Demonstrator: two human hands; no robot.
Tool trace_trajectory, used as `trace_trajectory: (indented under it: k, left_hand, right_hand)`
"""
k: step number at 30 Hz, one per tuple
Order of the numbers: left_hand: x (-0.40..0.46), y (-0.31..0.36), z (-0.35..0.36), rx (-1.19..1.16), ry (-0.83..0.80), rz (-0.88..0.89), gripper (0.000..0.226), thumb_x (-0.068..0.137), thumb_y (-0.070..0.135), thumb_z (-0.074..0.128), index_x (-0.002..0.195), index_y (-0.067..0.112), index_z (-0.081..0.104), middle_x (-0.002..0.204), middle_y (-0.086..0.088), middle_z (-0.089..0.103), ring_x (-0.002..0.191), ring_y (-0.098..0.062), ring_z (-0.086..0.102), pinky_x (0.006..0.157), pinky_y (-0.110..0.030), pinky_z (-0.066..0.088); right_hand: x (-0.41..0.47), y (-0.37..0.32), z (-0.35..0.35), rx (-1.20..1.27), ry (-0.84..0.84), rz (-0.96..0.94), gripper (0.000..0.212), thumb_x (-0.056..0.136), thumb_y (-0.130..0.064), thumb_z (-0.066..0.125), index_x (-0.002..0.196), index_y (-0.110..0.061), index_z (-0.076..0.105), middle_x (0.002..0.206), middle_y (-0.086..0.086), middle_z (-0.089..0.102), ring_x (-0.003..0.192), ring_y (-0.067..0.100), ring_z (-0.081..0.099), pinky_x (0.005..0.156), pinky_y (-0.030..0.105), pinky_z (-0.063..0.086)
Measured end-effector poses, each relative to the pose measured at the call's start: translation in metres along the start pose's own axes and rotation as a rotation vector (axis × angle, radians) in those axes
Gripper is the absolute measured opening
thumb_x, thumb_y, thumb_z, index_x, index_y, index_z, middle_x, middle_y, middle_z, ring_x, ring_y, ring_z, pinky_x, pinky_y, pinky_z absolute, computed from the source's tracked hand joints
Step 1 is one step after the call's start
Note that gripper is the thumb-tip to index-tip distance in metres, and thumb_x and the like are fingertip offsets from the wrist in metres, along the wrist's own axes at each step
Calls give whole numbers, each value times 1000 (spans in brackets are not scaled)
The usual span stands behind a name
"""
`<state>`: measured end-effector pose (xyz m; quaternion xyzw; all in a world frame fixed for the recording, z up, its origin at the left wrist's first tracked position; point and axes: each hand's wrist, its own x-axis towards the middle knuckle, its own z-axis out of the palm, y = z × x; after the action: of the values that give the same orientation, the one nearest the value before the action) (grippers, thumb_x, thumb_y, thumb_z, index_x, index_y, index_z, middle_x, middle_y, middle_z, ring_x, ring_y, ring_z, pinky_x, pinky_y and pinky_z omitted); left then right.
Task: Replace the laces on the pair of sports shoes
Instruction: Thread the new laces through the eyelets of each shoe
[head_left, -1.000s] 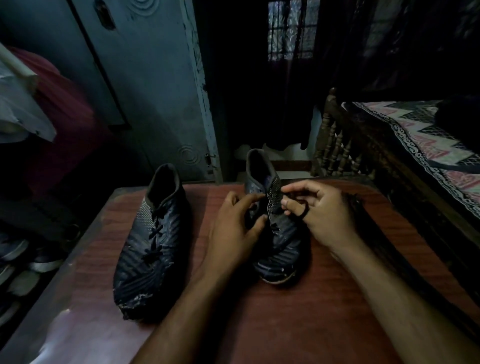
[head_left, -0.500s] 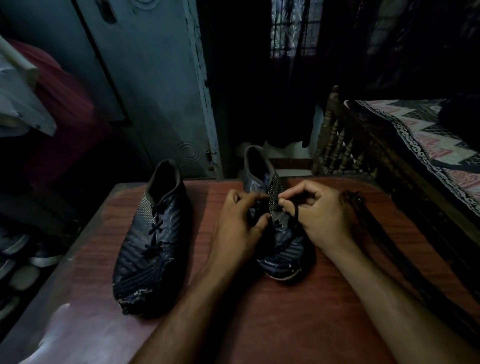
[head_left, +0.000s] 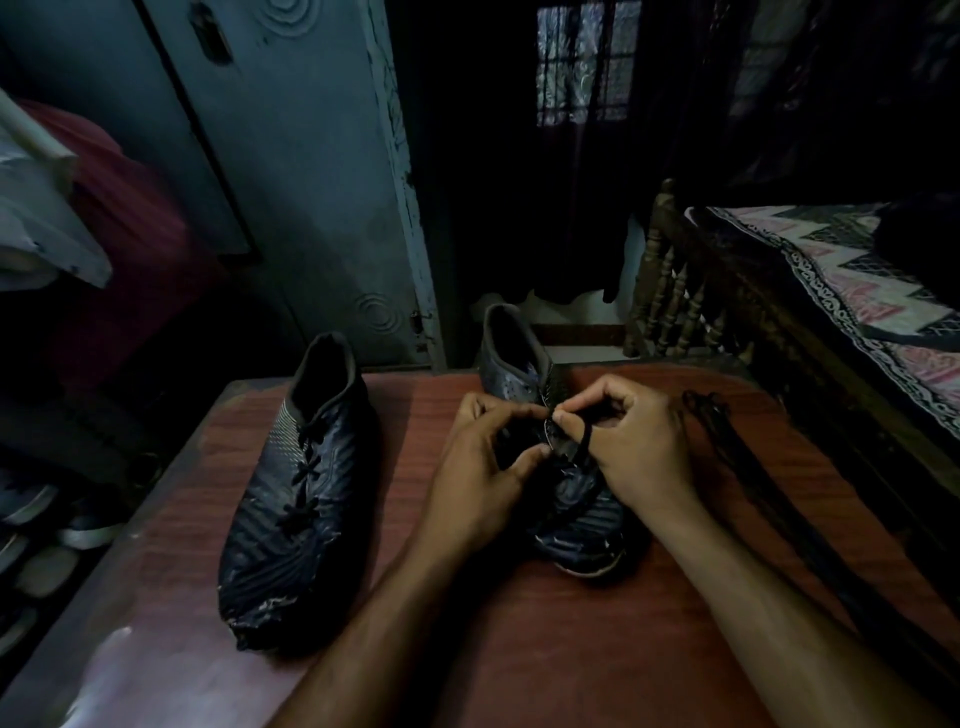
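The right hand (head_left: 631, 457) pinches a black lace (head_left: 586, 441) between thumb and first finger, and a loop of it hangs just under the fingers. The left hand (head_left: 480, 467) is curled over the right shoe (head_left: 576, 514), with its thumb and fingertips pressed at the lace holes. I cannot tell if it holds the lace too, since the light is dim. Both hands meet right over the middle of this shoe, which sits near the far edge of the table (head_left: 519, 649), toe pointing at the person.

I think the work is at an early step. The lace on this shoe looks partly loose, but it is not out of the holes yet.

The left shoe (head_left: 291, 493) lies near the left edge of the table, well apart from both hands. Its lace is in place, crossed down the front, so it looks untouched.

A bunch of dark laces (head_left: 727, 441) lies along the right edge, near the right hand. These may be the new ones, waiting to go in.
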<state>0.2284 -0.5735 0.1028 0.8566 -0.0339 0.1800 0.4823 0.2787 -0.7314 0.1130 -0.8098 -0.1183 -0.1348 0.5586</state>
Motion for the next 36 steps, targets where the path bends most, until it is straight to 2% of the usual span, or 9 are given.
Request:
trace_trajectory:
  k: [3,7,12,17,21,29,31,34,36]
  left_hand:
    - [0,0,1,23,-27,24,35,90,14,75,121,28,71,107,8,48,101,-2,53,90,-10,43]
    - [0,1,1,27,-43,37,39,91,11,72,126,29,69,111,6,48,107,-3,52,97,-12,42]
    - [-2,1,-1,65,-97,59,47,96,10,66,136,34,64,112,15,41,109,5,46,94,-3,36]
    - [-3,3,1,199,-87,190,49,96,10,64,139,31,61,135,24,52,126,9,48,101,-3,33]
    - [-5,7,2,196,-60,172,47,95,11,65,136,31,61,130,20,63,119,10,55,96,-4,38]
    - [-4,8,4,-51,122,-82,21,88,13,73,92,34,68,87,16,74,80,-1,70,75,-37,60]
    - [-5,9,2,-34,164,-79,20,87,14,74,91,33,69,85,17,74,78,1,68,71,-32,58]
    - [-8,18,1,6,267,-50,20,88,13,71,91,33,69,85,20,71,77,5,64,64,-11,45]
    - [-7,18,-1,5,327,-17,23,90,10,66,92,32,68,88,16,70,78,1,63,66,-12,45]
  right_hand:
    - [4,3,-4,10,-23,15,19,78,-15,85,72,-26,70,70,-9,71,64,3,67,60,23,53]
    - [10,6,-8,73,-94,72,15,76,-17,86,73,-24,73,74,-7,73,71,11,70,65,32,56]
    - [12,6,-13,221,-159,119,13,78,-8,83,78,-17,73,73,-6,72,67,2,66,58,15,49]
    - [13,9,-14,355,-203,189,12,79,-2,80,84,-12,75,79,3,76,74,13,70,66,23,56]
    - [14,11,-17,384,-255,193,15,78,-2,81,87,-11,75,87,8,77,81,18,72,75,29,59]
    - [9,2,-10,384,-408,88,21,74,-6,85,91,-11,73,82,3,75,76,11,68,70,21,56]
    - [8,0,-8,353,-425,51,27,68,-20,89,91,-17,74,81,0,72,75,11,65,70,24,54]
    - [9,-1,-7,348,-413,41,35,63,-34,93,91,-23,74,83,-4,71,78,12,63,74,30,52]
    - [9,0,-7,345,-399,51,38,61,-41,93,90,-26,74,83,-5,70,78,12,62,74,33,53]
